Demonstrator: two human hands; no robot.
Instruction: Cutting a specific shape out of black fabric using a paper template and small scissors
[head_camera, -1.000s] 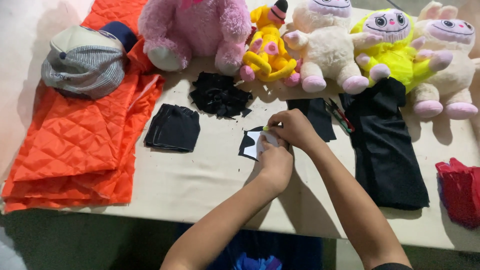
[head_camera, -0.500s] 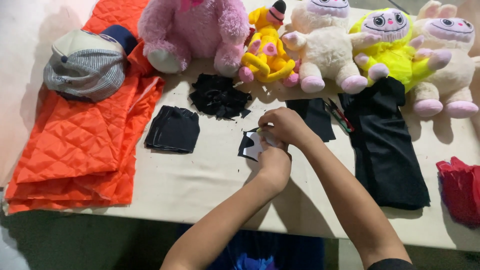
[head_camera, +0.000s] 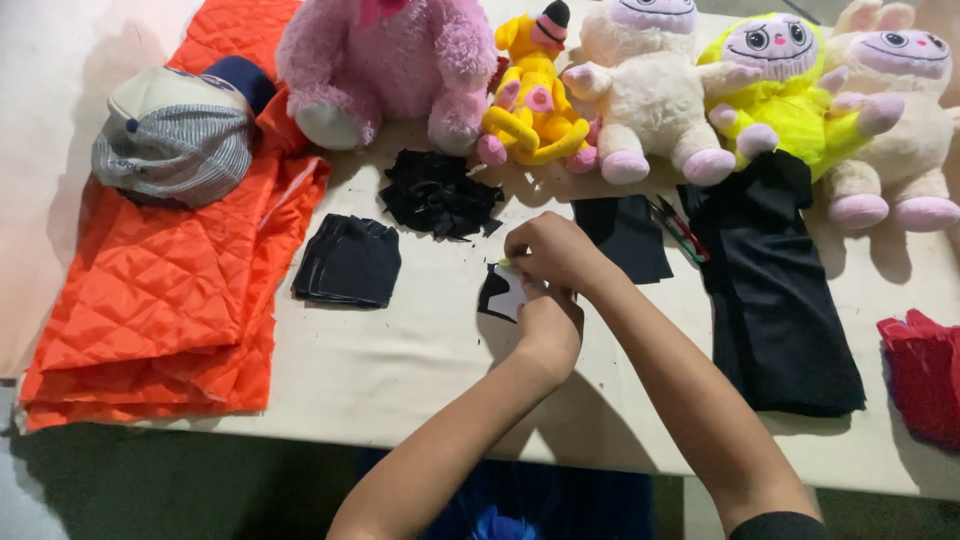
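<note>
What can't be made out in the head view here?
- Small black-and-white fabric piece: mostly covered by the left hand and right hand; its full shape is hidden.
- Small yellow-green item at the right fingertips: too small to identify.
- Red cloth: cut off by the right edge.
- Scissors-like tool: thin, partly against black fabric; type unclear.

Both forearms reach up from the bottom edge and meet near the middle of the view. The left hand lies lower, palm down, its fingers curled under and hidden from the camera, so their grip cannot be read for certain. The right hand sits just above and touches it, wrist bent, knuckles raised, fingertips drawn together in what looks like a pinch. The right forearm angles in from the lower right, a dark sleeve edge at its elbow end.
</note>
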